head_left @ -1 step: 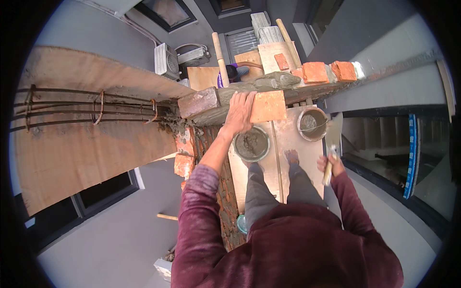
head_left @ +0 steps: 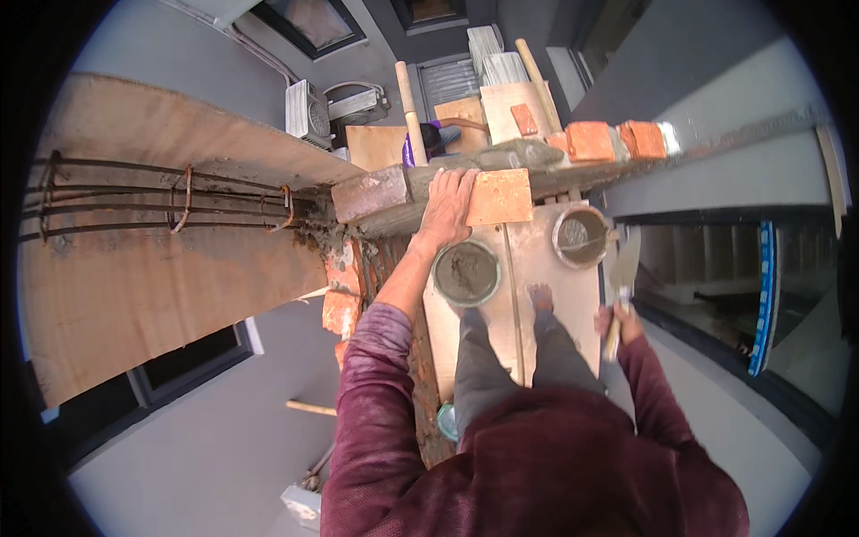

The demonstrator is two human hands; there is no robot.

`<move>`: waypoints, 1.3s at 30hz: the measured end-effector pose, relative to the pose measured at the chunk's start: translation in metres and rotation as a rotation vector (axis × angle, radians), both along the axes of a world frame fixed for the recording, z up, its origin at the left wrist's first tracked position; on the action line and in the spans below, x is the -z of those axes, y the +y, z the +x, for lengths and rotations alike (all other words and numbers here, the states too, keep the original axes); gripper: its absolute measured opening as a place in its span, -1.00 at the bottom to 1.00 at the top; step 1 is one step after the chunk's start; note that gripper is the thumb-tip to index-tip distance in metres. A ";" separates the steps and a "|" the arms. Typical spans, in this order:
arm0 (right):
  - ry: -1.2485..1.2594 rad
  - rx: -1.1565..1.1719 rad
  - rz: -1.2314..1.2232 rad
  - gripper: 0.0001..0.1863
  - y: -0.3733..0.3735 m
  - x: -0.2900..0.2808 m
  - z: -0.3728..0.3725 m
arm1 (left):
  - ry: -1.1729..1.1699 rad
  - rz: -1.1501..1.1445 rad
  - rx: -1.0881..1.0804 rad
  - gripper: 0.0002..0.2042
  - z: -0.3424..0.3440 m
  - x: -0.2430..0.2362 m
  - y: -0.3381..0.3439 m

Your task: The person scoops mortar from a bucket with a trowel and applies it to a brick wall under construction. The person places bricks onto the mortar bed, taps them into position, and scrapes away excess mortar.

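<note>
My left hand (head_left: 447, 208) is closed on an orange brick (head_left: 499, 197), gripping its left end. That brick is held at the near side of the wall top, where grey mortar (head_left: 510, 156) lies in a thick, uneven bed. Left of my hand, a dull reddish brick (head_left: 369, 194) sits on the same wall. Off to the right and lower, my right hand (head_left: 619, 324) is wrapped round the handle of a trowel (head_left: 625, 268), its blade pointing away from me. Below the brick stands a round bucket of mortar (head_left: 466, 273), in front of my feet.
Two orange bricks (head_left: 591, 141) (head_left: 642, 140) rest farther right along the wall. A second bucket (head_left: 580, 236) stands near the trowel. Bare rebar (head_left: 170, 192) runs along plywood (head_left: 170, 277) at left. Beyond the wall, another person (head_left: 431, 139) is low down, near wooden poles (head_left: 409, 107).
My right hand and the trowel have moved slightly down toward me. My left hand and its brick have hardly moved.
</note>
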State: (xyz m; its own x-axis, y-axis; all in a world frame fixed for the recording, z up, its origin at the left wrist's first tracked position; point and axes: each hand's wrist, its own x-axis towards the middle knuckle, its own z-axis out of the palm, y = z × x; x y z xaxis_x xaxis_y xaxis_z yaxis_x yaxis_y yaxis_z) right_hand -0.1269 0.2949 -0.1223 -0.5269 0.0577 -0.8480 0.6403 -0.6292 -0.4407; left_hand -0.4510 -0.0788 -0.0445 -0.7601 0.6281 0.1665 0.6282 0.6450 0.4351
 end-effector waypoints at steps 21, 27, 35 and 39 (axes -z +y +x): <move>-0.316 0.026 0.310 -0.66 -0.115 -0.038 0.003 | -0.002 -0.001 -0.108 -0.17 -0.088 0.094 -0.025; -0.193 -0.262 0.397 -0.72 -0.138 -0.064 -0.051 | -0.013 -0.005 -0.134 -0.12 -0.086 0.101 -0.019; 0.292 -0.965 1.239 -0.48 -0.170 -0.088 -0.109 | 0.000 -0.031 -0.104 -0.08 -0.091 0.110 -0.023; 0.397 -0.996 1.379 -0.50 -0.171 -0.093 -0.160 | 0.035 -0.053 -0.124 0.02 -0.087 0.087 -0.032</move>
State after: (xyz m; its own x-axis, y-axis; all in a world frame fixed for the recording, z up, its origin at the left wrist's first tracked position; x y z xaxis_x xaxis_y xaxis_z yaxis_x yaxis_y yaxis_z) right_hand -0.2871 0.1237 -0.0290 -0.9521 0.1163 -0.2829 0.2457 0.8419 -0.4805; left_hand -0.5376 -0.1113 -0.1311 -0.8270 0.5379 0.1638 0.5563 0.7403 0.3776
